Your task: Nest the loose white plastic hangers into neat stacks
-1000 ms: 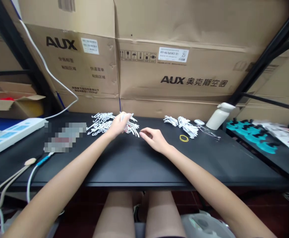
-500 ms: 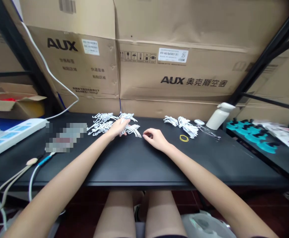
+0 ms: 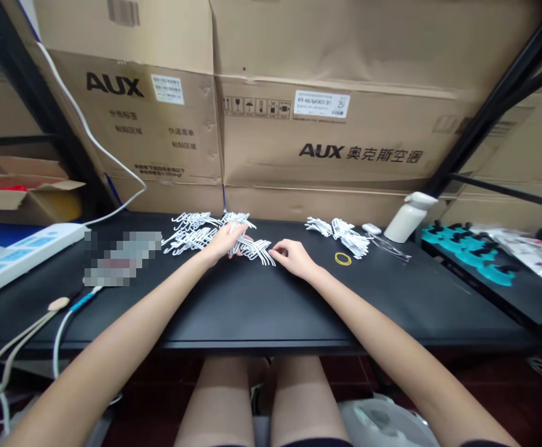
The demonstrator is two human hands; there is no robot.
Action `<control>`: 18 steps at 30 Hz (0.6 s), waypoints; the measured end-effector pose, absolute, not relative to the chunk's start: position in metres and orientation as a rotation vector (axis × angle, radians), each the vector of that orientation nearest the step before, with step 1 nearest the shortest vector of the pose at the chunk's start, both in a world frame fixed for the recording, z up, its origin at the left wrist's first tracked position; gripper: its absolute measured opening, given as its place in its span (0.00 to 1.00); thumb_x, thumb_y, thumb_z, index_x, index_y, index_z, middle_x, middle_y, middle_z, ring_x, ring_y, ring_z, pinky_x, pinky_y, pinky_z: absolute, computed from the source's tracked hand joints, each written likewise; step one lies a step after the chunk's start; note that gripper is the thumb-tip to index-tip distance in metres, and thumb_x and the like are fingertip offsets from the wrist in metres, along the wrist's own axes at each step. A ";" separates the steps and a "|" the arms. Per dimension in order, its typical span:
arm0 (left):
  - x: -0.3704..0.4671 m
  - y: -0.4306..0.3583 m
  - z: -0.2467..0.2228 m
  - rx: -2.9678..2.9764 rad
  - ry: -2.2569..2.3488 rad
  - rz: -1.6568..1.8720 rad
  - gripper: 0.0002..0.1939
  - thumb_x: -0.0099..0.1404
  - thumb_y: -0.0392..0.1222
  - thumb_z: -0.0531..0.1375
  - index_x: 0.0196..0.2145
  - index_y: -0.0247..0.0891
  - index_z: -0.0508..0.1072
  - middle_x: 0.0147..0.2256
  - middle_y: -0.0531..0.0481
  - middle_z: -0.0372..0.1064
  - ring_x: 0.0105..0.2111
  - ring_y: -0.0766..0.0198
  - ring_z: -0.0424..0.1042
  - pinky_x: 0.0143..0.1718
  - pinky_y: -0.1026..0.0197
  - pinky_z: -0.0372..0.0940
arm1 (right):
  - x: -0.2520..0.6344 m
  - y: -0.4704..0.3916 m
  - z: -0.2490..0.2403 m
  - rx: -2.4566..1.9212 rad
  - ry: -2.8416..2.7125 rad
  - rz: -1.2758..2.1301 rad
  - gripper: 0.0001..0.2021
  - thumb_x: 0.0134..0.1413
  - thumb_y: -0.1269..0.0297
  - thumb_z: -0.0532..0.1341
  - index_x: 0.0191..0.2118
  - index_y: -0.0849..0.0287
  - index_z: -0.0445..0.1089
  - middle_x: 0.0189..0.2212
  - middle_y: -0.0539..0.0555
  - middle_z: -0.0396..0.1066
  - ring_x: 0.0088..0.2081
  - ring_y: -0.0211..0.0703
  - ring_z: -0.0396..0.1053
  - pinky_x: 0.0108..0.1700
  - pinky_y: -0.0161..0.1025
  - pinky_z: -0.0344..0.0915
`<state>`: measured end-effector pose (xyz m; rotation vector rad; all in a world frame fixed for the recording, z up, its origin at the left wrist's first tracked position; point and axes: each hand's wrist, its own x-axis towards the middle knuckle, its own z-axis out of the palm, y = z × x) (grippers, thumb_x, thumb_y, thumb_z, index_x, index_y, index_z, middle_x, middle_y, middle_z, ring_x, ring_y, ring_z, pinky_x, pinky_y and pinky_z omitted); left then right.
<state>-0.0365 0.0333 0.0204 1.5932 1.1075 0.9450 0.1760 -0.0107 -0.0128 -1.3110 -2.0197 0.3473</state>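
Left hand (image 3: 224, 243) clamped round a bunch of white hooks (image 3: 260, 251), mid-table (image 3: 261, 310), towards the back; the palm covers part of the bunch, so there's no counting them. Right hand (image 3: 296, 257) just beside the curved tips, thumb and fingertips curled in close, and whether they pinch a tip I can't tell. Two piles (image 3: 191, 239) lie to the left, one partly behind the knuckles. Further left, a pixelated patch (image 3: 121, 257) masks whatever lies there, and down below, the pale bag (image 3: 387, 422) is cut off by the bottom edge.

Now the print! Bold AUX on the left of the cardboard (image 3: 261, 149), AUX again on the right, followed by 奥克斯空调. The right label (image 3: 321, 103) starts KFR-46 and carries a 25; the left label (image 3: 167, 89) is too fine to read.

Out right, more hooks in bundles (image 3: 349, 239), a yellow ring (image 3: 343, 259) just in front, glasses (image 3: 394, 247) beside them, then a white bottle (image 3: 410, 217) and teal parts (image 3: 475, 254). On the left edge, a power strip (image 3: 23, 254) in front of a small box (image 3: 51, 202).
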 end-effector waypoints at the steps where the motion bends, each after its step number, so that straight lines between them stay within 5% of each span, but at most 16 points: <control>1: -0.036 0.033 0.020 1.600 1.101 0.973 0.15 0.64 0.53 0.56 0.34 0.37 0.63 0.30 0.46 0.74 0.12 0.69 0.65 0.08 0.69 0.52 | 0.176 -0.011 -0.013 -1.303 -2.024 0.354 0.08 0.53 0.63 0.61 0.30 0.61 0.74 0.28 0.52 0.71 0.24 0.33 0.63 0.31 0.33 0.60; 5: -0.035 0.032 0.018 1.622 1.075 1.036 0.16 0.62 0.51 0.58 0.44 0.39 0.67 0.25 0.52 0.69 0.13 0.67 0.66 0.09 0.69 0.53 | 0.174 -0.012 -0.012 -1.288 -2.079 0.327 0.05 0.52 0.68 0.61 0.29 0.61 0.74 0.28 0.52 0.70 0.25 0.33 0.63 0.32 0.32 0.59; 10: -0.033 0.028 0.019 1.621 1.007 1.069 0.13 0.62 0.51 0.58 0.37 0.38 0.68 0.22 0.56 0.64 0.12 0.71 0.63 0.11 0.69 0.57 | 0.175 -0.011 -0.009 -1.329 -2.073 0.437 0.06 0.49 0.72 0.59 0.26 0.62 0.73 0.23 0.50 0.71 0.25 0.34 0.64 0.31 0.31 0.59; 18: -0.028 0.024 0.023 1.536 0.929 1.064 0.24 0.66 0.61 0.46 0.36 0.37 0.67 0.18 0.54 0.62 0.10 0.68 0.61 0.10 0.66 0.53 | 0.197 -0.013 0.010 -1.532 -2.141 0.449 0.04 0.42 0.76 0.61 0.24 0.62 0.71 0.24 0.51 0.72 0.27 0.36 0.68 0.31 0.30 0.61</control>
